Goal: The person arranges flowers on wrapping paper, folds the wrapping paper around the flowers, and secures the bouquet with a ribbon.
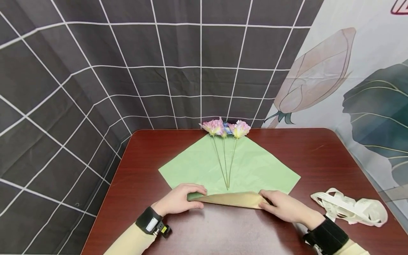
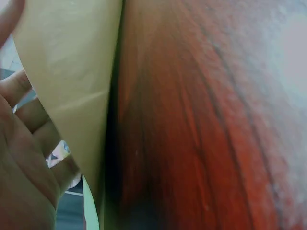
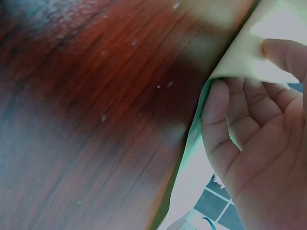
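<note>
A sheet of wrapping paper, green on its upper face, lies with one corner pointing away from me. Its near edge is folded up, showing a tan back. My left hand pinches the left end of this fold, and in the left wrist view its fingers pass behind the tan side. At the right end, my right hand grips the fold between thumb and fingers. Several flowers, pink and blue, lie on the paper, heads at the far corner, stems converging near the fold.
A loose bundle of white ribbon lies on the right side of the reddish-brown wooden table. Behind and to the left hangs a dark cloth with a white grid. A floral-patterned cloth hangs at the right.
</note>
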Demonstrator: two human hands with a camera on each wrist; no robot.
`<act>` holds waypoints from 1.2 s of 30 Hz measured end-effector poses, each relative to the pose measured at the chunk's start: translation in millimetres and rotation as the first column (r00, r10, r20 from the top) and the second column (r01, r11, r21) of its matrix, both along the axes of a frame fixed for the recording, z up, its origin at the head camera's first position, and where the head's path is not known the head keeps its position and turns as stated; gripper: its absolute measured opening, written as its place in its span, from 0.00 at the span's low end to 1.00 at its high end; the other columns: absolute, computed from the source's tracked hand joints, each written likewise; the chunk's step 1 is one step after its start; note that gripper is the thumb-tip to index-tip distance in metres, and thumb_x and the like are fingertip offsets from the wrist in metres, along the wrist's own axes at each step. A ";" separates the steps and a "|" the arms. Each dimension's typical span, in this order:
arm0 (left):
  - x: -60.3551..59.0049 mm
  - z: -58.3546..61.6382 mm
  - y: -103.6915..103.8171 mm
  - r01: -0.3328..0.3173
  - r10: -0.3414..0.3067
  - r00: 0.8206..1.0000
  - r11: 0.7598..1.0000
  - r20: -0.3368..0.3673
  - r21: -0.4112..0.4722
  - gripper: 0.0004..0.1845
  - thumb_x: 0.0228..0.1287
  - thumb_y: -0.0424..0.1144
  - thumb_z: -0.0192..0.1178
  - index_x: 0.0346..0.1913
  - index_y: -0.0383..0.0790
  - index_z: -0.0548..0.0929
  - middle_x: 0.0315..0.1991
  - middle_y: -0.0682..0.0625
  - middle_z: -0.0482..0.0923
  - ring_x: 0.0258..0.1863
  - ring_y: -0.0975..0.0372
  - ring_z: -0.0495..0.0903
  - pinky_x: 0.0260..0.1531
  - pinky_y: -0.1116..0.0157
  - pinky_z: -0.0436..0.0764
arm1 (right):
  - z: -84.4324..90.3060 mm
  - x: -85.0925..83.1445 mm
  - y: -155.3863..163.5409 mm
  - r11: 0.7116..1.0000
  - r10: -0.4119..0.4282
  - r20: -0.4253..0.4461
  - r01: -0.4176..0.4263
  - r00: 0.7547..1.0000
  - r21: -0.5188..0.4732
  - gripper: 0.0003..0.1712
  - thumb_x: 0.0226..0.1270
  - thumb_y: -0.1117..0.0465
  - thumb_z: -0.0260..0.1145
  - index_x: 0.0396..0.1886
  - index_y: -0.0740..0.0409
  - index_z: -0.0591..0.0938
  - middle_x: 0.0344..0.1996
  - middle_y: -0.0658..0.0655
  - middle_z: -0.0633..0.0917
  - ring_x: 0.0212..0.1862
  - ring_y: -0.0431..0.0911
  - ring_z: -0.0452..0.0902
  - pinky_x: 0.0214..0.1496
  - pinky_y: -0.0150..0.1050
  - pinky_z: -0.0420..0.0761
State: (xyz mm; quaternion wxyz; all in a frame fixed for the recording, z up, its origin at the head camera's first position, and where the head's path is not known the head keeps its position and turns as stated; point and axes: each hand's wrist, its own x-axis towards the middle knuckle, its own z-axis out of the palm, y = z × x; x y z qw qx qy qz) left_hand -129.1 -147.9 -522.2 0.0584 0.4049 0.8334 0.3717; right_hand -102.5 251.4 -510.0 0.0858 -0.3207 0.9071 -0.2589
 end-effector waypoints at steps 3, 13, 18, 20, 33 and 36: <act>-3.8 -2.8 2.1 -0.059 0.060 0.997 0.998 -0.051 0.015 0.07 0.64 0.49 0.61 0.42 0.57 0.83 0.44 0.62 0.81 0.46 0.72 0.78 0.49 0.70 0.76 | -0.7 -1.6 1.0 0.997 -0.073 0.009 0.073 0.997 0.020 0.08 0.70 0.48 0.58 0.31 0.36 0.69 0.19 0.34 0.66 0.26 0.30 0.67 0.30 0.28 0.67; -8.4 -2.5 6.5 -0.289 0.289 0.957 0.957 -0.002 -0.029 0.18 0.64 0.53 0.60 0.20 0.54 0.69 0.17 0.64 0.58 0.19 0.72 0.60 0.21 0.74 0.65 | 0.6 -6.8 9.3 0.980 -0.196 0.021 0.195 0.980 0.026 0.12 0.58 0.38 0.66 0.35 0.32 0.74 0.23 0.34 0.75 0.28 0.32 0.69 0.31 0.29 0.68; -12.8 -0.1 10.5 -0.370 0.371 0.929 0.927 -0.004 -0.059 0.21 0.63 0.54 0.59 0.18 0.53 0.66 0.16 0.63 0.52 0.18 0.72 0.58 0.20 0.75 0.61 | -0.6 -12.8 14.0 0.970 -0.241 0.010 0.240 0.971 0.025 0.12 0.59 0.40 0.66 0.24 0.35 0.74 0.18 0.36 0.71 0.25 0.32 0.65 0.29 0.29 0.66; -16.3 1.1 12.9 -0.394 0.394 0.919 0.917 -0.012 -0.059 0.20 0.64 0.54 0.59 0.18 0.53 0.66 0.16 0.64 0.53 0.18 0.72 0.58 0.20 0.74 0.61 | -1.4 -14.7 15.2 0.958 -0.285 0.013 0.284 0.958 0.039 0.16 0.59 0.39 0.65 0.20 0.38 0.72 0.15 0.38 0.67 0.23 0.32 0.63 0.28 0.29 0.64; -41.1 -3.3 26.0 -0.527 0.526 0.849 0.838 -0.045 -0.146 0.22 0.65 0.57 0.55 0.21 0.49 0.64 0.13 0.60 0.49 0.14 0.69 0.51 0.14 0.69 0.54 | -8.6 -24.0 12.2 0.892 -0.446 -0.001 0.445 0.895 0.077 0.24 0.61 0.34 0.60 0.18 0.44 0.67 0.14 0.42 0.60 0.19 0.36 0.58 0.24 0.31 0.60; -44.9 -4.9 27.7 -0.547 0.546 0.836 0.822 -0.055 -0.158 0.22 0.65 0.57 0.55 0.21 0.49 0.64 0.13 0.60 0.50 0.14 0.68 0.53 0.13 0.69 0.55 | -7.8 -25.7 9.5 0.884 -0.459 -0.008 0.458 0.888 0.089 0.23 0.61 0.34 0.59 0.19 0.44 0.68 0.14 0.43 0.62 0.20 0.38 0.61 0.24 0.33 0.61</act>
